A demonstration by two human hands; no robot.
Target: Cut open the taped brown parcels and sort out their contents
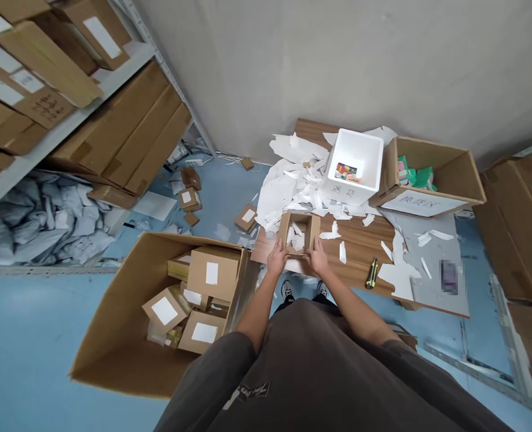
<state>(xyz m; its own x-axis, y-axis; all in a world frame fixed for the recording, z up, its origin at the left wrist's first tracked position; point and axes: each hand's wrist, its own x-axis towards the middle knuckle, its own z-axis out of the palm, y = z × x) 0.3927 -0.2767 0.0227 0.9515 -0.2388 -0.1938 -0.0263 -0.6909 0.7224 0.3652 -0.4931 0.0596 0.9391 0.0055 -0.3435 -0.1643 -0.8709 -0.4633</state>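
A small open cardboard box (314, 228) rests at the front edge of the wooden table, with torn white paper scraps (296, 239) inside. My left hand (277, 258) grips its near left corner, and my right hand (317, 257) grips the near right corner. Just beyond the box lies a heap of torn white paper (288, 180). To the right on the table is a yellow and black utility knife (371, 273), apart from both hands.
Behind stand a white foam box (353, 195) with small packets and a cardboard carton (455, 174) holding green items. On my left is a large open carton (113, 348) of labelled boxes. Loaded shelves (126, 63) stand further left; several small boxes (247, 217) lie on the floor.
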